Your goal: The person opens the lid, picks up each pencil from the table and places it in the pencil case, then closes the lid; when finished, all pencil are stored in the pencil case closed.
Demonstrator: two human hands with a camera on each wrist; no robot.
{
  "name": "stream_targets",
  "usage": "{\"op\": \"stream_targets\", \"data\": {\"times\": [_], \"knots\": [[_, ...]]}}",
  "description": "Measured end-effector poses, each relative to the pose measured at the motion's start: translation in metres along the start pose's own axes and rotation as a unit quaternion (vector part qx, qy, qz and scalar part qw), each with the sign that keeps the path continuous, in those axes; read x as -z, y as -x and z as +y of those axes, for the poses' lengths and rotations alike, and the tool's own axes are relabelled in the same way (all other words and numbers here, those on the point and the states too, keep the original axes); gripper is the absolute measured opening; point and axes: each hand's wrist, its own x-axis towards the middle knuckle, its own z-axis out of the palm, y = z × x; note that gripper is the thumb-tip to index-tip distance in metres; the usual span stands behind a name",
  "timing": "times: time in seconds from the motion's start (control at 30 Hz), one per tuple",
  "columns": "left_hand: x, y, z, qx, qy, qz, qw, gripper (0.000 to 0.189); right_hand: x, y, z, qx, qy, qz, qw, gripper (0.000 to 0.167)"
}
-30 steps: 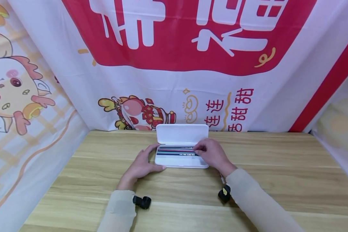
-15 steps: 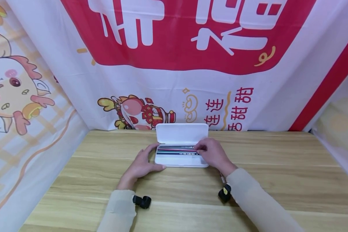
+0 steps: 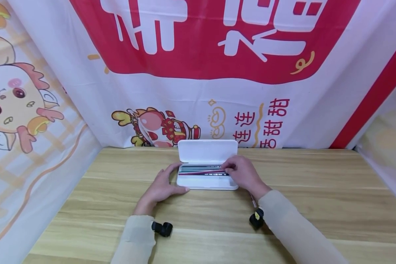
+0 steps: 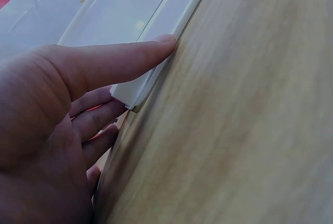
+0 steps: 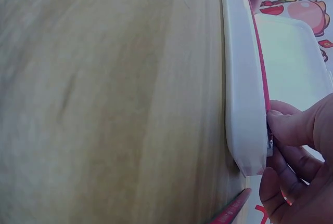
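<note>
A white pencil case (image 3: 207,182) lies with its lid (image 3: 208,151) raised near the back of the table. Several dark and green pencils (image 3: 198,167) lie lengthwise inside. My left hand (image 3: 161,187) holds the case's left end, thumb along the front edge and fingers at the far side; in the left wrist view the thumb (image 4: 119,65) lies on the rim. My right hand (image 3: 242,172) pinches the right end of a red pencil (image 3: 202,171), which slants slightly across the others. In the right wrist view the red pencil (image 5: 260,52) shows above the case wall; the fingers hide its end.
A thin reddish stick (image 3: 252,200) lies beside my right wrist, its pointed tip (image 5: 237,208) near the case's corner in the right wrist view. The wooden table (image 3: 204,234) runs back to a printed cloth (image 3: 198,91).
My right hand has shifted the red pencil's end slightly right and toward me; it now lies across the front pencils. More green pencil shows behind it. My left hand stays in place.
</note>
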Motion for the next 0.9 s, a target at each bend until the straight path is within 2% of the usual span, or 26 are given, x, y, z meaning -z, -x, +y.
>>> {"op": "stream_targets", "data": {"times": [0.23,0.5,0.9], "knots": [[-0.0006,-0.0005,0.0023,0.001,-0.002,0.003,1.0000,0.094,0.0015,0.0021,0.0001,-0.025,-0.015,0.007,0.9996,0.018],[-0.0005,0.0003,0.0016,0.000,-0.003,0.003,1.0000,0.093,0.0002,0.0010,-0.0012,-0.009,-0.005,0.002,0.9999,0.017],[-0.0008,0.0005,0.0013,-0.002,0.000,0.003,1.0000,0.094,-0.0003,-0.0001,-0.0008,-0.016,0.000,0.001,0.9999,0.014]]}}
